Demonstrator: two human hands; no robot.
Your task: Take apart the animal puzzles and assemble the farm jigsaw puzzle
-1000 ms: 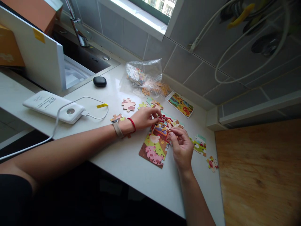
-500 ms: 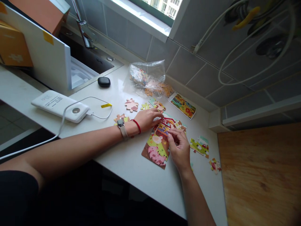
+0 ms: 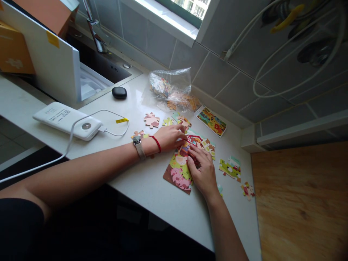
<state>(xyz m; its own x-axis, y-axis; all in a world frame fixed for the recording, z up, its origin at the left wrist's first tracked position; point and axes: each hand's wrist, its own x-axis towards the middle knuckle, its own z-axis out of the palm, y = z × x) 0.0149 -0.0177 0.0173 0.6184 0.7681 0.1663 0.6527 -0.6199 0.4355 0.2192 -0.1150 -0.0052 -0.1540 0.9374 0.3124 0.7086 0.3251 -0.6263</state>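
Observation:
A partly joined farm puzzle (image 3: 178,175) with a pink pig, a hen and a red barn lies on the white counter (image 3: 152,188). My left hand (image 3: 171,137) rests at its upper left edge, fingers apart and fingertips on the pieces by the barn. Across the puzzle's right side lies my right hand (image 3: 201,168), its fingers spread over the joined pieces and hiding part of them. Neither hand holds a piece that I can see. Loose pieces lie around, among them a pink one (image 3: 151,120), a green group (image 3: 230,169) and a small one (image 3: 247,190).
Behind the puzzle are a clear plastic bag (image 3: 170,88) of pieces and a picture card (image 3: 210,120). To the left lie a white power bank (image 3: 67,121) with its cable and a black case (image 3: 119,92). Boxes stand by the sink (image 3: 108,69); a wooden board (image 3: 299,195) is at right.
My right hand has moved a little left and down onto the puzzle, and its pinched fingers have spread flat. My left hand has barely shifted.

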